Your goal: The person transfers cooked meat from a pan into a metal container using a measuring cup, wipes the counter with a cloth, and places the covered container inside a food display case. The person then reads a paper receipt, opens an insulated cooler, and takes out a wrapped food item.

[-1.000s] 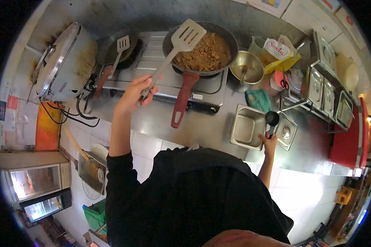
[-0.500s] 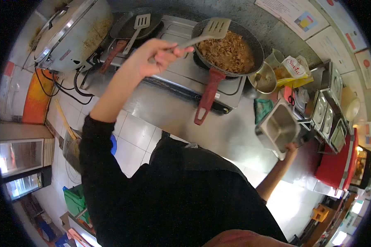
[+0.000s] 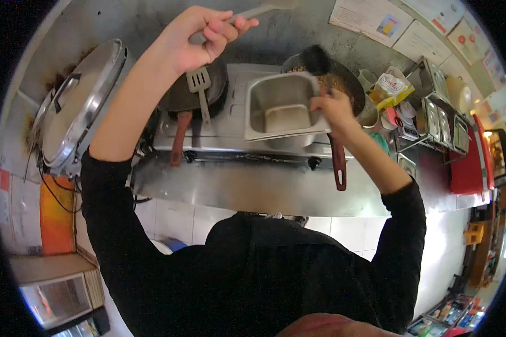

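My left hand (image 3: 205,39) is raised at the upper left, its fingers closed on the handle of a grey spatula (image 3: 256,11); the blade end is blurred near the top edge. My right hand (image 3: 336,111) grips the rim of a rectangular steel food pan (image 3: 281,98), tilted so its bare inside faces me. It hangs over the stove beside the frying pan (image 3: 338,160) and hides part of it. Brown shredded food (image 3: 338,83) shows in that frying pan. A dark blurred shape (image 3: 316,59) sits over the food; I cannot tell what it is.
A second frying pan (image 3: 219,73) with a slotted turner (image 3: 198,81) lies on the stove (image 3: 236,84) at left. Beyond it stands a large lidded cooker (image 3: 84,106). At right are a yellow-white bag (image 3: 391,87), a metal bowl (image 3: 370,115) and lidded steel containers (image 3: 433,118).
My right hand has brought the steel pan from the counter at right to over the stove. My left hand has risen with the spatula, away from above the food. The view has shifted.
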Available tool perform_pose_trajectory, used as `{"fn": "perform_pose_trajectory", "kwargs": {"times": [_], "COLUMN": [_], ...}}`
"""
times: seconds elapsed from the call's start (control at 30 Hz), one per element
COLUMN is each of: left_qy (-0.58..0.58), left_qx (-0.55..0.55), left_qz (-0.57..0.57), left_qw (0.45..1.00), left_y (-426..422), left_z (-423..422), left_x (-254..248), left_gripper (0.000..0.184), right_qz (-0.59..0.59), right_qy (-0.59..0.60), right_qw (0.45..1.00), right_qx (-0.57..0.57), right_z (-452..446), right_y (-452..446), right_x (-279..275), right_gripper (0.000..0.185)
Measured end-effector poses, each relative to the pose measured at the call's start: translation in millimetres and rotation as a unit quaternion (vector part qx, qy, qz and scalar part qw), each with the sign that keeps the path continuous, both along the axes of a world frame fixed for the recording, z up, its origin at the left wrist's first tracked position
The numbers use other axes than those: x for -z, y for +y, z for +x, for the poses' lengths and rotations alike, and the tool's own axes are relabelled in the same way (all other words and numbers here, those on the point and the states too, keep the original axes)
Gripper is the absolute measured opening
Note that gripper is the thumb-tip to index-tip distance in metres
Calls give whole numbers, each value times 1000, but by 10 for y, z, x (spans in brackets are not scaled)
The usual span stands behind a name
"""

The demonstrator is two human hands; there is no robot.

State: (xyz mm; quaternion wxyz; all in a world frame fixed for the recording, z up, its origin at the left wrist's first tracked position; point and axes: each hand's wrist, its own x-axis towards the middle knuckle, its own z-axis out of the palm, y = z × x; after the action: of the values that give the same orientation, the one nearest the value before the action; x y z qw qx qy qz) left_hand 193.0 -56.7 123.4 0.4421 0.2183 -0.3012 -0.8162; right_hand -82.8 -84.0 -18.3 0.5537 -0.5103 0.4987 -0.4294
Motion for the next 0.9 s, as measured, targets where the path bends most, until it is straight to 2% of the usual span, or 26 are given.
{"fn": "perform_pose_trajectory", "kwargs": {"times": [0.03,0.1,0.17,0.23,0.33,0.43,0.53,0.63,0.73,0.9], "left_qy": [7,8,7,-2,-27,-20,-21,-21,-17,-15], "left_qx": [19,27,-9,-44,-45,-15,6,11,18,13], "left_qz": [-4,-1,27,42,35,44,39,36,30,9], "left_qw": [1000,1000,1000,998,998,999,999,999,999,1000], "left_y": [-18,-23,35,91,117,115,102,105,133,179], "left_z": [117,287,355,426,541,619,646,647,644,615], "left_x": [21,63,93,155,257,344,396,395,383,402], "left_gripper": [44,41,43,42,42,38,35,36,36,38], "right_qz": [-9,-53,-93,-128,-231,-361,-348,-462,-347,-312], "right_qy": [32,30,173,316,428,455,514,536,521,510], "right_qw": [999,998,980,939,871,811,775,699,767,764], "right_qx": [-14,-11,-20,-32,-74,-74,-118,-102,-139,-241], "right_z": [135,491,610,707,672,667,669,600,544,498], "right_y": [-258,-105,-235,-363,-430,-477,-515,-489,-480,-180], "right_x": [345,238,432,596,573,642,682,620,607,395], "right_gripper": [23,18,14,14,13,14,15,17,21,31]}}
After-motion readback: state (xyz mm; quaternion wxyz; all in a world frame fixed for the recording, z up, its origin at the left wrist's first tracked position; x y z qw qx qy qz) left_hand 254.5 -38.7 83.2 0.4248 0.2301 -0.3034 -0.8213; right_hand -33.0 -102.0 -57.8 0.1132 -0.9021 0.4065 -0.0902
